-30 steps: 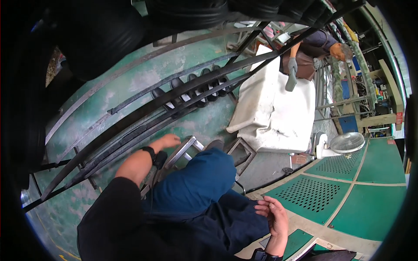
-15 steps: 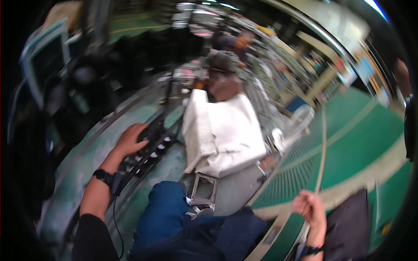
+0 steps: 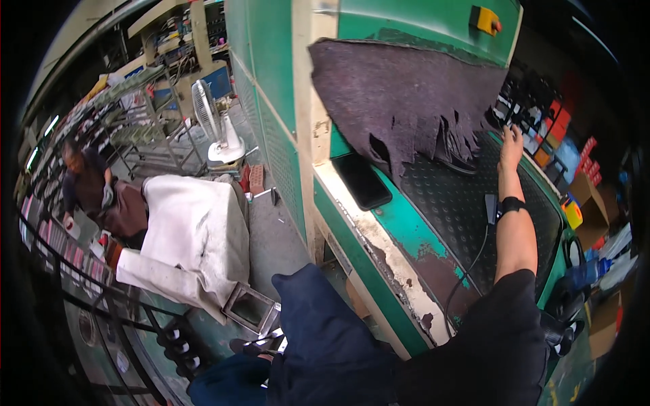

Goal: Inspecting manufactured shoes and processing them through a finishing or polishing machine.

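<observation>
My right hand (image 3: 511, 149) is stretched out over a black studded belt (image 3: 487, 196), near its far right side. Its fingers look apart, and I see nothing held in them. A black strap and a small corded device (image 3: 491, 208) sit at that wrist. Left of the hand, a torn dark purple-brown cloth (image 3: 406, 95) hangs over the opening of a green machine (image 3: 399, 20). Partly covered by its ragged edge, a dark shoe-like shape (image 3: 459, 164) lies on the belt. A black phone (image 3: 362, 181) rests on the machine's ledge. My left hand is out of view.
A yellow box with a red button (image 3: 486, 20) is fixed to the machine. A white-covered block (image 3: 193, 220), a standing fan (image 3: 220, 125) and a seated person (image 3: 91, 179) are on the left. Black racks (image 3: 112, 318) stand lower left; cardboard boxes (image 3: 586, 203) are at right.
My view has swung right, from the rack and white-covered block to the green machine. My left hand, earlier at the black rack, has left view. My right hand now reaches over the belt.
</observation>
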Tool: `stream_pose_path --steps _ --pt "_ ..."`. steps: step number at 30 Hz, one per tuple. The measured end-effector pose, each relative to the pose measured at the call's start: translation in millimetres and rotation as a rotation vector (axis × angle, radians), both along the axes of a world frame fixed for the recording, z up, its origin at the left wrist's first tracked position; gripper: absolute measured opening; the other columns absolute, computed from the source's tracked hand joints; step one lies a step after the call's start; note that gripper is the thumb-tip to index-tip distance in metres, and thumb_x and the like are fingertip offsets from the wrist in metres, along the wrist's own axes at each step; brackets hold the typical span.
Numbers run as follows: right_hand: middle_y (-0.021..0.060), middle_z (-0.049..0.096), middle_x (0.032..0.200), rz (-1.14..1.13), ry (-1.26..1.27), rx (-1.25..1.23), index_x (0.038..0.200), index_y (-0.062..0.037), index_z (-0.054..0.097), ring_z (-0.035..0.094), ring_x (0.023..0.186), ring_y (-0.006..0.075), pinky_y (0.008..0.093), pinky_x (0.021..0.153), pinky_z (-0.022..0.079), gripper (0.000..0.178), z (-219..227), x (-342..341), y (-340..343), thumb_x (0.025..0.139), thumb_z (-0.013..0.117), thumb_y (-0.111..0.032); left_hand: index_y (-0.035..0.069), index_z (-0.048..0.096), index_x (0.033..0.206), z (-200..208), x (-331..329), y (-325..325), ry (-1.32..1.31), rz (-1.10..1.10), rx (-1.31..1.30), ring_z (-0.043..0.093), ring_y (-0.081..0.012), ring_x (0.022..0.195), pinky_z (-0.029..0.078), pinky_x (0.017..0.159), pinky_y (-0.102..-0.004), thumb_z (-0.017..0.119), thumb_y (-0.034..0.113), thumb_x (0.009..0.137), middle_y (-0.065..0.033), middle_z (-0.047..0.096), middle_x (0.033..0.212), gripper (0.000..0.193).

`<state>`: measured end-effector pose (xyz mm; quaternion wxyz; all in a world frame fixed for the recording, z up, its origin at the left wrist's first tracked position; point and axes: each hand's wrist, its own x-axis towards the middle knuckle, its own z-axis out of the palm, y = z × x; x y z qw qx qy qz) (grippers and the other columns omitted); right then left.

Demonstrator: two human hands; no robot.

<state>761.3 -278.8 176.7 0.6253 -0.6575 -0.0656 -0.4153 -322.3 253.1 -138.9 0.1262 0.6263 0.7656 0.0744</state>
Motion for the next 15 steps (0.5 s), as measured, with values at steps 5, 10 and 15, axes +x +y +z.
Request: stream_pose_path --steps 5,10,15 --pt "0.0191 0.063 0.132 0.263 0.447 -0.892 0.127 0.0054 0.064 0.059 0.124 0.0246 0.0353 0.106 0.043 0.077 -52 33 46 0.079 0.077 -0.053 0.005 0.059 0.135 20 29 -33 -0.289 0.015 0.127 0.067 -0.0252 0.076 0.055 0.061 -0.0346 0.068 0.022 0.092 -0.0165 0.070 0.109 0.047" --pt "0.0282 0.051 0.145 0.168 0.520 -1.142 0.144 0.0057 0.048 0.049 0.136 0.0378 0.0382 0.114 0.037 0.104 -44 51 65 0.070 0.078 -0.061 0.006 0.050 0.143 44 30 -20 -0.140 0.098 0.026 0.066 -0.0238 0.077 0.055 0.061 -0.0327 0.067 0.019 0.094 -0.0160 0.068 0.115 0.054" --pt "0.0219 0.046 0.152 0.459 0.363 -1.074 0.154 -0.0041 0.035 0.040 0.144 0.0350 0.0370 0.120 0.028 0.109 -43 27 60 0.069 0.081 -0.054 0.003 0.042 0.146 19 34 -51 -0.561 0.161 -0.117 0.066 -0.0248 0.084 0.057 0.061 -0.0347 0.068 0.010 0.092 -0.0168 0.063 0.123 0.060"
